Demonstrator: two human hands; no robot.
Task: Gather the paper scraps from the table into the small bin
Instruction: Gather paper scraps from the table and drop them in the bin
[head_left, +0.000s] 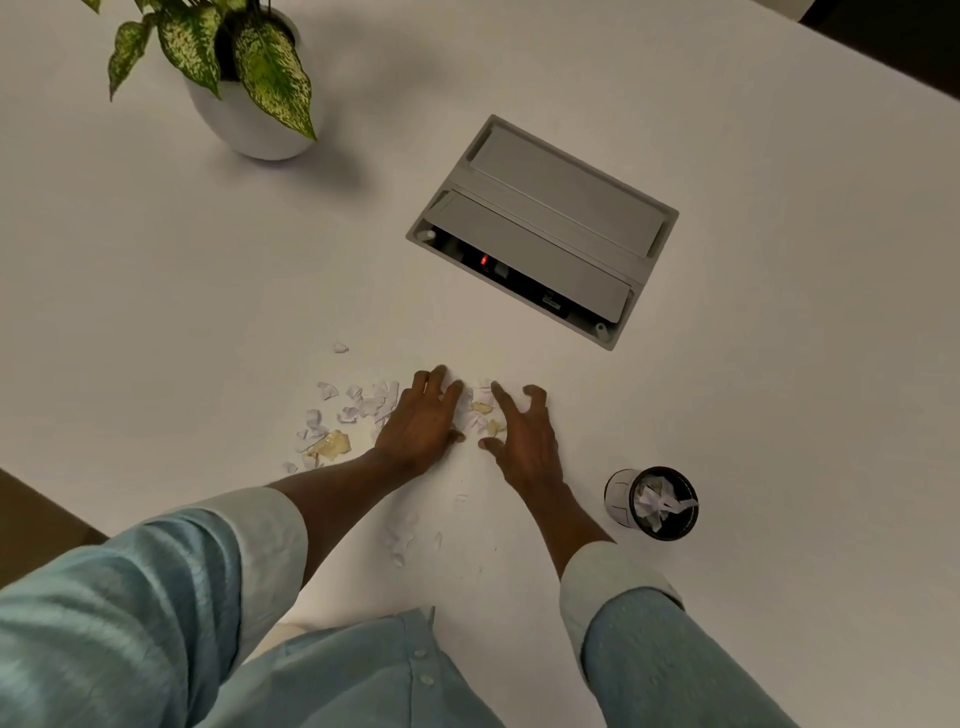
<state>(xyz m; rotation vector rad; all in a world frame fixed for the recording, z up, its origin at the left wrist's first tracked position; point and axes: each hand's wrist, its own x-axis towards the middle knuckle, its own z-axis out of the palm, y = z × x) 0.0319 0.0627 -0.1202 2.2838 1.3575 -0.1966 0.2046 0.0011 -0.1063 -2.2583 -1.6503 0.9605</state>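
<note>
White and yellowish paper scraps (340, 423) lie scattered on the white table (208, 291), with a few more scraps (480, 413) between my two hands. My left hand (423, 423) rests flat on the table, fingers spread, touching scraps at its left and right. Just beside it, my right hand (524, 436) is palm down with curled, parted fingers over the scraps. The small bin (655, 501), black inside with a white wall, stands to the right of my right hand and holds crumpled white paper. Faint scraps (402, 540) lie nearer my body.
A grey recessed socket box (545, 228) with a flap lid sits in the table behind my hands. A white pot with a speckled green plant (244, 78) stands at the back left. The table edge runs along the lower left.
</note>
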